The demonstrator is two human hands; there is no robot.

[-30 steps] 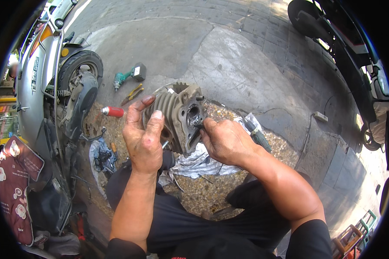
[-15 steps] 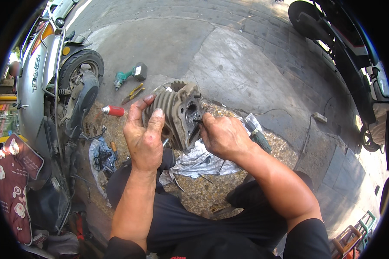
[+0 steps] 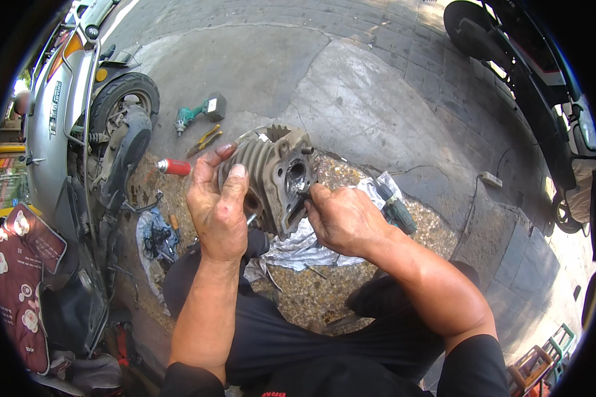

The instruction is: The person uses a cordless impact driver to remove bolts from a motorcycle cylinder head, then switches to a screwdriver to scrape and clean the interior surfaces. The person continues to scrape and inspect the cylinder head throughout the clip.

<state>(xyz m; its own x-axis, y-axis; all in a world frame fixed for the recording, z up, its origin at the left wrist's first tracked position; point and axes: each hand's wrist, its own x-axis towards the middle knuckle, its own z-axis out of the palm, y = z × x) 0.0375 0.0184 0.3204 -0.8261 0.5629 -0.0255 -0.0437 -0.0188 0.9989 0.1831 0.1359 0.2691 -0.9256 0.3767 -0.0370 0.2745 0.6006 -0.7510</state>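
A finned grey metal cylinder head (image 3: 263, 162) from an engine is held up in front of me, its flat face with a round chamber turned to the right. My left hand (image 3: 220, 205) grips its finned left side, thumb and fingers spread over the fins. My right hand (image 3: 344, 218) is closed in a pinch at the lower right of the flat face. Between its fingertips is a small dark piece, mostly hidden, whose tip touches or nearly touches the face by the chamber.
A green cordless impact driver (image 3: 200, 114), yellow-handled pliers (image 3: 205, 142) and a red spray can (image 3: 173, 167) lie beyond my left hand. A crumpled silvery cloth (image 3: 311, 248) and a dark green drill (image 3: 397, 212) lie below and right. A scooter (image 3: 122, 106) stands at left; another vehicle (image 3: 523, 86) is at right.
My right hand has shifted slightly right and down along the cylinder head's face. The cylinder head has turned or moved slightly; my left hand keeps its grip.
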